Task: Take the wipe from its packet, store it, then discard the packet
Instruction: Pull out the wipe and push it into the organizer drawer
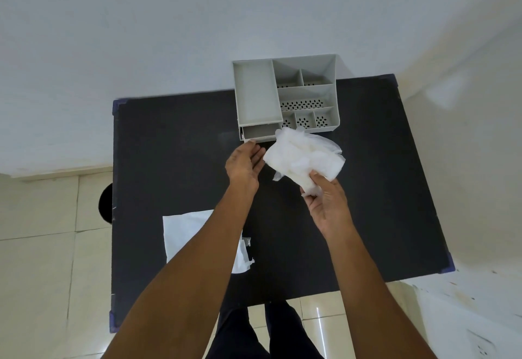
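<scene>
Head view over a dark bench (175, 138) with blue corner caps. The right hand (327, 206) holds a crumpled white wipe (303, 158) above the bench, its fingers (317, 179) pinching the wipe's lower corner; the wipe's upper edge overlaps the front rim of a grey compartmented organizer (257, 90) standing at the bench's far edge. The left hand (244, 162) hovers just beside the wipe, fingers (258, 155) loosely spread and holding nothing, near a small drawer (258, 132) open at the organizer's front left. The flat white packet (183, 234) lies on the near left of the bench, partly hidden by the left forearm. Bare bench surface extends to the left and right of both hands.
</scene>
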